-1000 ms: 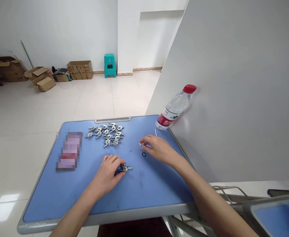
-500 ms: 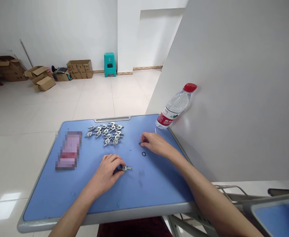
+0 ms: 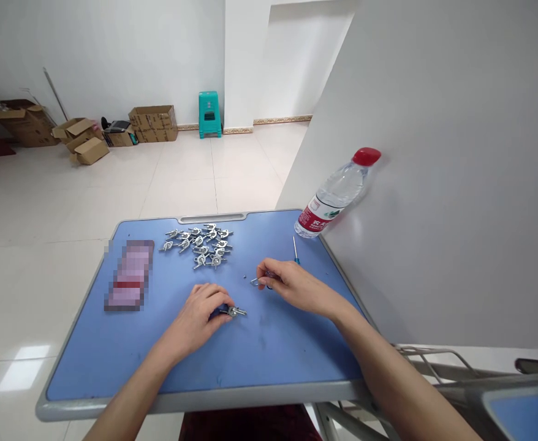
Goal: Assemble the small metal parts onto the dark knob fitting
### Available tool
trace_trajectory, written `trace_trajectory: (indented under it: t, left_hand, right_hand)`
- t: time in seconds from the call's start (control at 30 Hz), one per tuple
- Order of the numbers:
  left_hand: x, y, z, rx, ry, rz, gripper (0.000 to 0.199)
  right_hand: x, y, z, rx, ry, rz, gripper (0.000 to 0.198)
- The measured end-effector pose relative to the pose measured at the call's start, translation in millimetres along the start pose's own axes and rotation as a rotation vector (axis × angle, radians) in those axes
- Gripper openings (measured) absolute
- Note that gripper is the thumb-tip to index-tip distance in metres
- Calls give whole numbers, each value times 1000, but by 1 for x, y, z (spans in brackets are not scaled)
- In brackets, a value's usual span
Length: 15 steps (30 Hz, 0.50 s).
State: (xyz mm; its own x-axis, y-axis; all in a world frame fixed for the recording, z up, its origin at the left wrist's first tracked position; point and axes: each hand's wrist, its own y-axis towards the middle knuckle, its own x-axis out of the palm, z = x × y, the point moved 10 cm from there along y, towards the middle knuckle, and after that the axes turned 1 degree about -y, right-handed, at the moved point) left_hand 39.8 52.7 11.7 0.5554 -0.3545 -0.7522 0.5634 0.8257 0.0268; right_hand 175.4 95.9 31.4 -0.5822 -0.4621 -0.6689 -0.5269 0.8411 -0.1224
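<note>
- We see the left hand (image 3: pixel 202 315) resting on the blue table (image 3: pixel 126 355), fingers curled down onto a small metal fitting (image 3: pixel 233 312). Its silver end sticks out to the right of the fingertips; the rest is hidden under them.
- The right hand (image 3: pixel 291 283) lies beyond and to the right, thumb and forefinger pinched on a second small metal piece (image 3: pixel 255 281), whose tip shows just left of the fingertips. It sits low, at or just above the tabletop; we cannot tell which.
- The two hands are near each other but apart, with bare table between.
- A pile of like fittings (image 3: pixel 200 242) lies well beyond the left hand, near the far edge.
- A thin blue-tipped tool (image 3: pixel 295 250) lies just beyond the right hand; a water bottle (image 3: pixel 336 193) stands at the far right corner against the wall panel (image 3: pixel 434 184).
- A blurred flat object (image 3: pixel 130 275) lies to the left.
- Open surface remains toward the near edge.
</note>
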Motion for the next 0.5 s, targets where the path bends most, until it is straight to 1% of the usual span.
trace_trajectory:
  t: [0.17, 0.27, 0.37, 0.5]
  left_hand:
    - [1, 0, 0, 11, 5, -3, 12]
    - [1, -1, 0, 18, 7, -8, 13]
    - [1, -1, 1, 23, 12, -7, 13]
    - [0, -1, 2, 16, 3, -3, 13]
  right_hand:
    - [0, -1, 4, 22, -69, -24, 11]
    - [-4, 1, 10, 59, -113, 4, 13]
    - [-5, 2, 12, 62, -103, 13, 13]
    - [-4, -1, 16, 95, -144, -38, 18]
